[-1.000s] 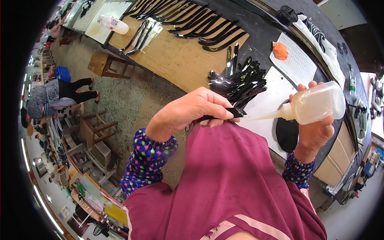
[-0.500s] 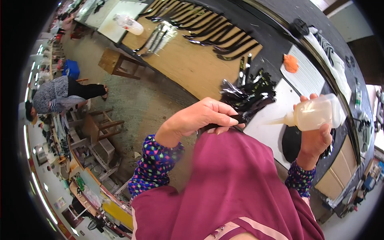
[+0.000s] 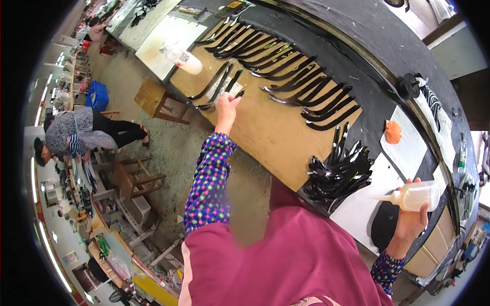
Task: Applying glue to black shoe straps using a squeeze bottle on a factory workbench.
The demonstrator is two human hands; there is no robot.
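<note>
My left hand [image 3: 225, 108] is stretched out over the near-left part of a brown board [image 3: 270, 137]. Its fingers are pinched at the end of a black strip; most of that piece is hidden by the hand. Just beyond it, a few glossy black strips [image 3: 218, 81] lie on the board. My right hand [image 3: 407, 224], at the right, grips a translucent squeeze bottle [image 3: 421, 196] with a thin nozzle pointing left. Between the hands, a heap of glossy black strips [image 3: 339, 173] sits at the board's right end. Along the far side, several curved black strips [image 3: 291, 69] lie side by side.
A clear bottle with pale contents [image 3: 188, 62] stands at the board's left end. An orange lump [image 3: 392, 132] rests on a paper sheet [image 3: 406, 148] at the right. A black oval piece [image 3: 384, 224] lies near my right hand. Wooden stools [image 3: 153, 99] and another person [image 3: 76, 135] are at the left.
My left hand has moved from close to my body out over the board's left part, carrying the black strip. My right hand with the bottle is lower in view. The view has shifted.
</note>
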